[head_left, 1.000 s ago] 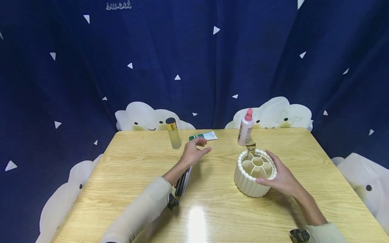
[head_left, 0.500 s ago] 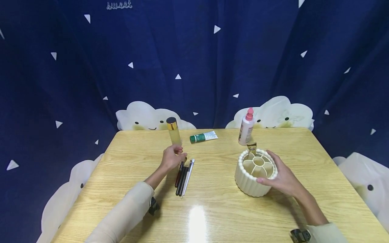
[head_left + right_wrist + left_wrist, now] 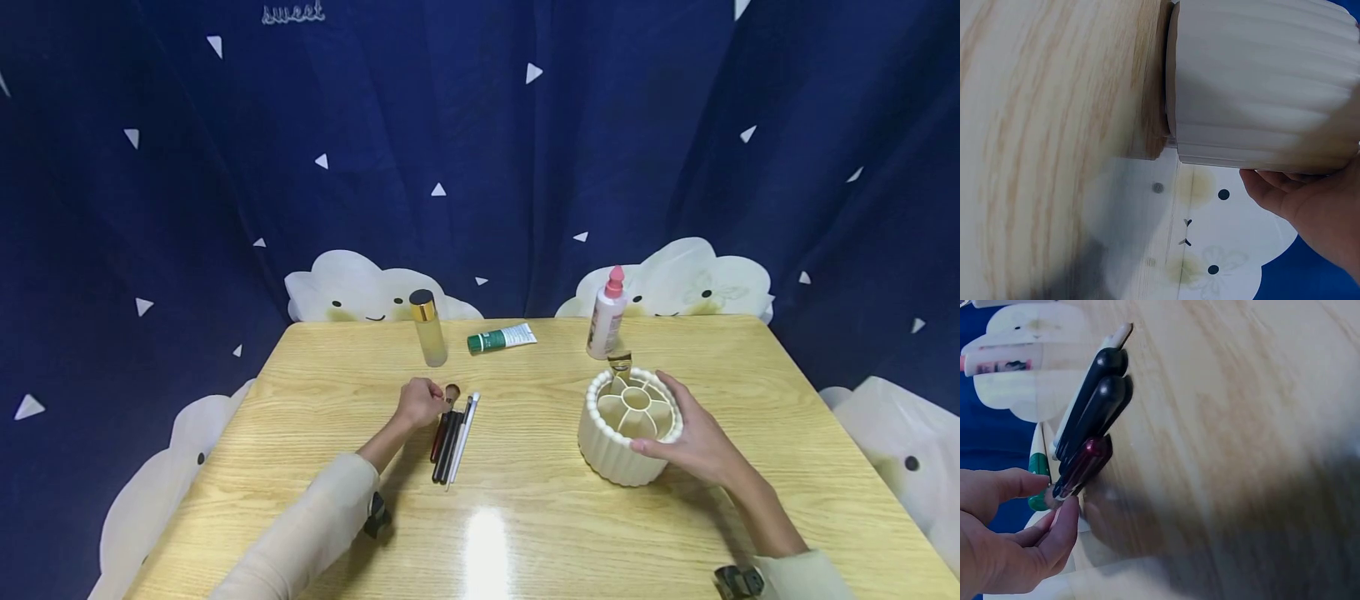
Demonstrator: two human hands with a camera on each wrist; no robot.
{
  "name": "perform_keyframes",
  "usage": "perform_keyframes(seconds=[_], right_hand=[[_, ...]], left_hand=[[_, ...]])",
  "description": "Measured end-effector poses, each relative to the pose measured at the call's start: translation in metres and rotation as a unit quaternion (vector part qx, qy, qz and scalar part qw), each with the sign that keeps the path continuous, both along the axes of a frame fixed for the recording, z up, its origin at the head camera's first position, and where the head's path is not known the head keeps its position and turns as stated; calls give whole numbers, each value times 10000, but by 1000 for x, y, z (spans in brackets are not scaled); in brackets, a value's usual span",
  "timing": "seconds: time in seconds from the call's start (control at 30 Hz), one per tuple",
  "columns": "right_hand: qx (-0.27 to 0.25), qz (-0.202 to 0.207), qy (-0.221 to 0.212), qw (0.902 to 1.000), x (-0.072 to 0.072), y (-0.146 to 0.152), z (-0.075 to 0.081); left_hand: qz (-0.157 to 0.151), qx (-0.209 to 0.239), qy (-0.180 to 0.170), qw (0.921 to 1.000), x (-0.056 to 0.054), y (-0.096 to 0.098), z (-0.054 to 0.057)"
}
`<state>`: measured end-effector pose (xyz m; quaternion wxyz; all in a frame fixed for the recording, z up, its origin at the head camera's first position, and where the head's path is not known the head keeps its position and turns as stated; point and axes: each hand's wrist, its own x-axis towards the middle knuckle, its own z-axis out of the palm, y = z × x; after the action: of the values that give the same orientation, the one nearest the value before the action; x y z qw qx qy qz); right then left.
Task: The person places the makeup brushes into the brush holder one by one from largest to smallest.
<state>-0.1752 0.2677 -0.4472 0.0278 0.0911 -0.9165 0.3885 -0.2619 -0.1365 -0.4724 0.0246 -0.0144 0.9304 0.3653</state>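
Observation:
My left hand (image 3: 422,402) pinches a makeup brush near its brown bristles (image 3: 452,392). In the left wrist view, that brush's dark red handle (image 3: 1091,456) lies lowest in a row of slim tools, with thumb and fingertips at its far end. Beside it are two black handles (image 3: 448,450) and a slim white stick-like tool (image 3: 466,437). My right hand (image 3: 693,442) holds the side of a round cream ribbed organizer (image 3: 618,454), thumb at the beaded rim. One of its compartments holds a gold-topped item (image 3: 619,364).
Behind the brushes stands a yellowish bottle (image 3: 430,333) with a gold and black cap. A green and white tube (image 3: 501,337) lies at the back of the wooden table (image 3: 322,375). Behind the organizer is a white bottle (image 3: 604,321) with a pink top. A dark blue curtain (image 3: 480,125) hangs behind.
My left hand has moved from near the tube back and left to the brushes, and its fingers have closed on the brush by its bristles. The right hand and organizer stay in place.

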Motion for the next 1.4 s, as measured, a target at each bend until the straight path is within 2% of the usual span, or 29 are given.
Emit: perform_keyframes(seconds=[0.17,0.37,0.47,0.6,0.73,0.97,1.07,1.4], right_hand=[[10,-5,-42,10000,0,0,1],[10,-7,28,10000,0,-1,1],[-12,8,70,10000,0,-1,0],[-7,5,80,10000,-1,-2,0],[-23,4,93,10000,-1,-2,-1],[-47,-3,108,9999,1,-1,0],[-38,-5,65,10000,1,-1,1],[6,-21,35,10000,0,0,-1]], left_hand=[[7,-170,27,9999,1,0,-3],[24,-504,-3,9987,2,2,0],[-108,-641,-62,9979,2,2,1],[-291,-788,26,9965,2,2,0],[-295,-859,150,9958,2,1,0],[-147,-570,20,9983,1,-2,2],[-79,-543,95,9984,-1,-3,5],[-88,-82,390,9992,-9,0,26]])
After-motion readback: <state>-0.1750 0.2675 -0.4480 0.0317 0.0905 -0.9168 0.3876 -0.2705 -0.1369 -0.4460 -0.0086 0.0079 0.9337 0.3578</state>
